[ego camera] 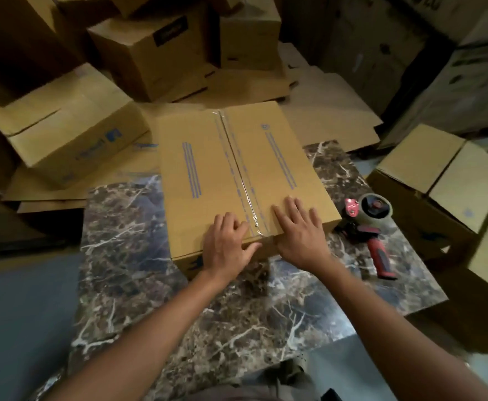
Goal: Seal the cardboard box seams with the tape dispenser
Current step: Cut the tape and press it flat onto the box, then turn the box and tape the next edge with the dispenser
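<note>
On the marbled counter (138, 256) in front of me sits the cardboard box (179, 198), its flaps closed and its long side running away from my view. A strip of clear tape (247, 192) runs along the centre seam from the far edge to the near edge, between rows of blue print. My left hand (225, 244) rests on the near edge of the box just left of the seam; its fingers lie loosely bent on the top and the thumb reaches along the near face, and it grasps nothing. My right hand (297, 230) lies flat on the top just right of the seam, fingers spread and straight, also grasping nothing. The tape dispenser (373, 224) lies on the counter just beside the near right corner of the box, free of both hands, roll end towards the box and red handle pointing back at me; whether it touches the box I cannot tell. A printed box (69, 134) stands to the left, pale-topped boxes (439, 175) to the right, flattened cardboard (323, 111) beyond the counter, and stacked boxes (150, 53) fill the dim background.
</note>
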`<move>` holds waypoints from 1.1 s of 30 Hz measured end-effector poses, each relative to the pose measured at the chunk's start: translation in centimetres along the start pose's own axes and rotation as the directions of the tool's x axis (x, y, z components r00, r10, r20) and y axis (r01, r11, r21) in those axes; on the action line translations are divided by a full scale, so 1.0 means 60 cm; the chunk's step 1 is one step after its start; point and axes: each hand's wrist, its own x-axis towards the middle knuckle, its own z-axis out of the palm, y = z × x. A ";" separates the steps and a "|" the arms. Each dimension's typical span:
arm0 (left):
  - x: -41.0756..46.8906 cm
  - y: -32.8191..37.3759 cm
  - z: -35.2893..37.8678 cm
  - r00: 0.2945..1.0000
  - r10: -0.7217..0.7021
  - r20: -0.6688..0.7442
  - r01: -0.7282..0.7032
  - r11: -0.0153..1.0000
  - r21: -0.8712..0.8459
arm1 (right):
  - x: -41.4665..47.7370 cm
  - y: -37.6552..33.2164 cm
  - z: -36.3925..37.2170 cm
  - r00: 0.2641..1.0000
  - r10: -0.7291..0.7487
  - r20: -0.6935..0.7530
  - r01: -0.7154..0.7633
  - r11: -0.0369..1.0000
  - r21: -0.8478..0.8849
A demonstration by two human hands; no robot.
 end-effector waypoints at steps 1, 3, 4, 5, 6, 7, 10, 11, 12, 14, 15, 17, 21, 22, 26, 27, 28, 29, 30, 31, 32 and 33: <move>0.003 0.012 0.004 1.000 -0.016 0.018 0.015 1.000 0.014 | -0.005 0.012 0.000 1.000 0.006 -0.010 -0.006 1.000 0.024; 0.008 0.028 0.007 0.999 -0.029 0.037 0.028 0.999 0.035 | -0.009 0.031 -0.007 1.000 0.010 0.023 -0.011 0.997 0.077; 0.012 0.034 0.008 0.999 -0.030 0.034 0.030 0.999 0.022 | -0.011 0.040 -0.012 1.000 0.007 0.028 -0.010 0.993 0.115; 0.018 0.040 0.007 0.999 -0.032 0.023 0.032 0.999 -0.010 | -0.013 0.049 -0.017 1.000 0.009 0.011 -0.011 0.985 0.173; 0.026 0.048 0.006 0.999 -0.034 0.010 0.035 0.998 -0.054 | -0.017 0.056 -0.022 1.000 0.022 -0.020 -0.016 0.969 0.248; 0.038 0.058 0.005 1.000 -0.031 -0.003 0.031 0.994 -0.106 | -0.021 0.066 -0.027 0.997 0.056 -0.054 -0.035 0.942 0.333; 0.092 0.103 0.009 0.999 0.011 -0.040 -0.020 0.975 -0.220 | -0.036 0.103 -0.035 0.955 0.264 -0.133 -0.154 0.828 0.540; 0.112 0.122 0.013 0.999 0.031 -0.036 -0.039 0.972 -0.232 | -0.040 0.121 -0.035 0.926 0.345 -0.156 -0.196 0.790 0.581; 0.131 0.142 0.017 0.999 0.049 -0.021 -0.053 0.969 -0.242 | -0.045 0.138 -0.036 0.889 0.421 -0.180 -0.231 0.751 0.619; 0.165 0.182 0.027 0.997 0.052 0.052 -0.036 0.964 -0.263 | -0.057 0.176 -0.031 0.807 0.570 -0.156 -0.315 0.638 0.702; 0.179 0.201 0.033 0.995 0.035 0.095 -0.009 0.963 -0.270 | -0.065 0.195 -0.024 0.768 0.631 -0.111 -0.369 0.577 0.728; 0.199 0.235 0.050 0.986 -0.010 0.164 0.054 0.964 -0.261 | -0.078 0.236 -0.003 0.706 0.708 -0.011 -0.496 0.505 0.707; 0.200 0.269 0.092 0.958 -0.081 0.274 0.099 0.994 -0.053 | -0.091 0.308 0.042 0.549 0.799 0.244 -0.790 0.402 0.462; 0.195 0.270 0.100 0.957 -0.084 0.279 0.087 0.996 0.000 | -0.093 0.318 0.050 0.541 0.798 0.267 -0.809 0.406 0.426; 0.191 0.266 0.115 0.970 -0.088 0.227 0.079 0.996 0.049 | -0.090 0.358 0.080 0.618 0.724 0.307 -0.772 0.483 0.414; 0.190 0.265 0.117 0.972 -0.088 0.218 0.076 0.995 0.062 | -0.084 0.366 0.088 0.631 0.696 0.342 -0.764 0.482 0.428; 0.190 0.265 0.118 0.973 -0.088 0.215 0.074 0.995 0.074 | -0.077 0.375 0.096 0.637 0.666 0.388 -0.756 0.444 0.481; 0.189 0.266 0.118 0.973 -0.090 0.214 0.074 0.994 0.079 | -0.072 0.381 0.102 0.637 0.633 0.440 -0.739 0.341 0.581; 0.187 0.266 0.118 0.972 -0.094 0.214 0.078 0.994 0.079 | -0.067 0.386 0.108 0.635 0.583 0.508 -0.708 0.175 0.684; 0.187 0.267 0.118 0.972 -0.100 0.215 0.085 0.993 0.077 | -0.062 0.392 0.114 0.631 0.517 0.578 -0.672 -0.007 0.741; 0.187 0.267 0.118 0.970 -0.106 0.217 0.090 0.993 0.079 | -0.059 0.397 0.116 0.627 0.432 0.648 -0.647 -0.175 0.742; 0.188 0.267 0.117 0.968 -0.110 0.223 0.093 0.992 0.084 | -0.057 0.399 0.113 0.621 0.316 0.718 -0.646 -0.312 0.696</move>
